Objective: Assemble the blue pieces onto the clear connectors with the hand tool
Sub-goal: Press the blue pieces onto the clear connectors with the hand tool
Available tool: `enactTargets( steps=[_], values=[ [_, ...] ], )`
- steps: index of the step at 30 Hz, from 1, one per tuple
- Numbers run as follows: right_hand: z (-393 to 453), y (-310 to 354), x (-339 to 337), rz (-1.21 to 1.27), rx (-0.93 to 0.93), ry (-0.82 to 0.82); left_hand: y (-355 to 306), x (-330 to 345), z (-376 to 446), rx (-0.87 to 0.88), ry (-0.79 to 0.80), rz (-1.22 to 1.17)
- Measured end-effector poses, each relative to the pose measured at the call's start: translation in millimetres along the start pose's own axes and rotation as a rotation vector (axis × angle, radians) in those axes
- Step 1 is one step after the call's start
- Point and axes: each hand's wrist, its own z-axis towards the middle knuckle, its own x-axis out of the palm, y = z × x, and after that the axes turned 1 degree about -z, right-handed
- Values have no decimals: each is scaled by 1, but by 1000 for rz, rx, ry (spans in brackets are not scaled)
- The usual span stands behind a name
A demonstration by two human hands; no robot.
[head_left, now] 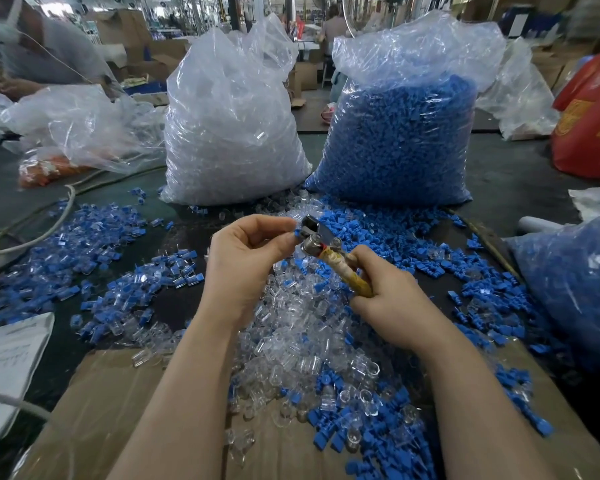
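L hand fingers pinch a blue piece at the hand tool head, 12 o'clock over the counter pile. R hand wraps the handle. Seat it square w/ the head, then squeeze slow.

Two filled bags are stood side by side at the rear of the table: the connector bag on the left, the piece bag on the right. Loose parts are spread before them. The hand tool is held above this spread, between the left hand and right hand. Cardboard is laid at the near edge.
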Motion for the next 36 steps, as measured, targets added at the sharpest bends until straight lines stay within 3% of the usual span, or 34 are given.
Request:
enactTargets(
  steps=[20, 31, 36],
  values=[
    [1, -1, -4, -127, -9, 16, 1, 2, -1, -19, 38, -21],
    [1, 2, -3, -164, 30, -75, 1, 0, -1, -3, 51, -50],
    [3, 1, 1, -173, 29, -153, 5, -3, 2, -114, -15, -123]
  ],
)
